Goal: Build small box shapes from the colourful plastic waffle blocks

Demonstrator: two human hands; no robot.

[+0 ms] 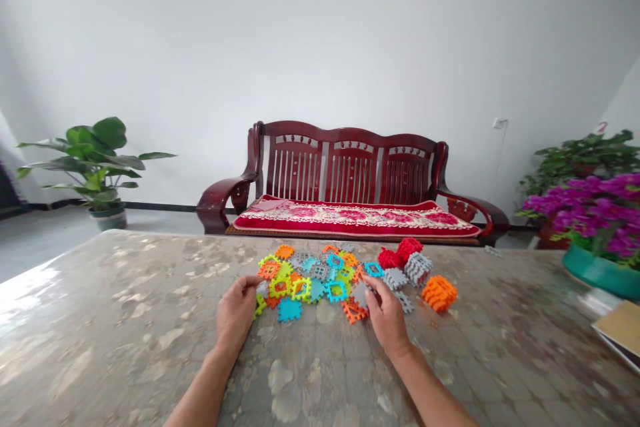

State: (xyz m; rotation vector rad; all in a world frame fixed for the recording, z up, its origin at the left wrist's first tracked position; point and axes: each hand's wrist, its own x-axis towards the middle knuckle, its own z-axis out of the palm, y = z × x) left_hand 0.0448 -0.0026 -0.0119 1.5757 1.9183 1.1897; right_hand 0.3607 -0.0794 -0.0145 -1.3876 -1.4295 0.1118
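A pile of flat plastic interlocking tiles (290,309) in blue, orange, lime green and grey lies between my two hands. At the pile's left edge, my left hand (236,312) has its fingers curled, with thumb and forefinger closed at a grey tile (263,289). My right hand (389,317) pinches another grey tile (359,295) at the pile's right side, just above an orange tile (354,311). To the right stand sorted stacks: red tiles (410,248), grey tiles (419,269) and orange tiles (439,293).
The tiles lie on a long table (310,373) with a patterned cover. Purple flowers in a teal pot (595,271) and a brown box-like item (620,327) occupy its right end. Behind are a wooden bench (350,160) and a potted plant (103,167).
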